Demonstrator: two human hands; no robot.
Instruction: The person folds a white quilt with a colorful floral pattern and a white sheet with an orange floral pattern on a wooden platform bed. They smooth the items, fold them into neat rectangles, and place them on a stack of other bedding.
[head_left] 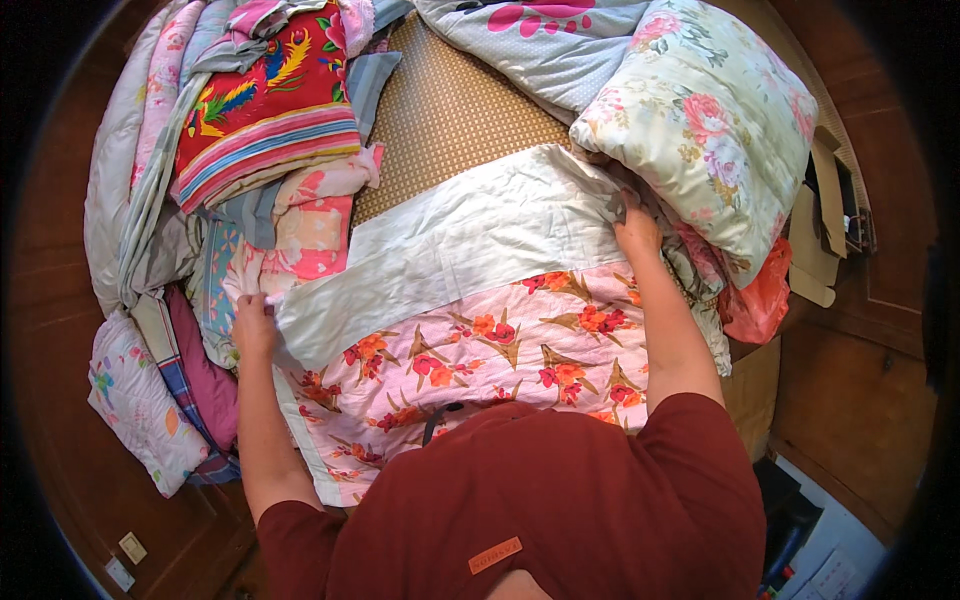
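Left hand (pixel 256 322) and right hand (pixel 638 232) are set wide apart, each closed on an opposite side of a floral cover (pixel 480 340) stretched between them.

At the far left lies a plump white pillow (pixel 145 410) with pastel prints, its case softly creased. Just beside it is a smooth plum cloth (pixel 205 365) in a flat fold, with a blue plaid edge showing between the two. Above these, thick pale bedding (pixel 118 170) is rolled into long, rounded ridges. Next comes a folded red blanket (pixel 275 90) with bright bird figures and a striped border, stacked on other folded cloths.

In the left hand, the fingers are curled tight around the upper left corner of the cover, where the fabric bunches. The cover lies in front of the person, over the near part of a tan woven mat (pixel 460 100) with a fine checked grain. Its plain white band is lightly wrinkled; below that, pink fabric carries red and orange flowers.

The right hand is bent over the band's right end, fingers curled onto the cloth, the tips partly hidden. Beyond it sit a soft grey dotted quilt (pixel 560 60), a puffy cream floral bundle (pixel 710 130), a crinkled red plastic bag (pixel 755 300) and, farthest right, an open cardboard box (pixel 815 250) with stiff flaps.
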